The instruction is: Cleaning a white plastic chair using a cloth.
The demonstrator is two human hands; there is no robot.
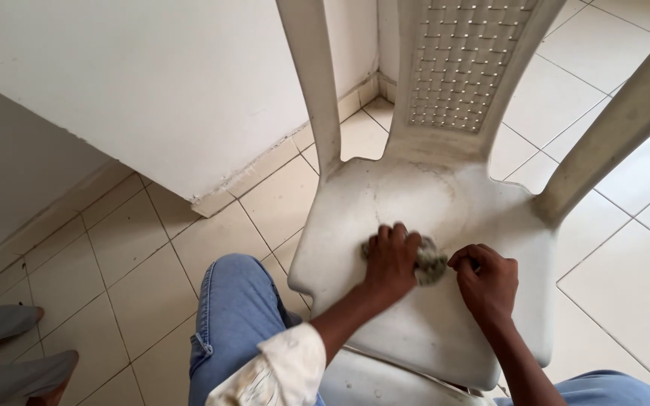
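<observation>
A white plastic chair point(445, 203) with a woven-pattern backrest stands on the tiled floor, its seat stained with dirt. My left hand point(390, 259) presses flat on a grey-green scrubbing pad point(432, 263) in the middle of the seat. Just to the right of the pad, my right hand point(485, 278) rests on the seat with its fingers curled, touching the pad's edge. My knee in blue jeans point(235, 316) is beside the seat's left front corner.
A white wall corner point(205, 199) juts out left of the chair. Cream floor tiles point(137, 263) surround it. Another person's legs in grey trousers and sandals point(9, 353) are at the lower left edge.
</observation>
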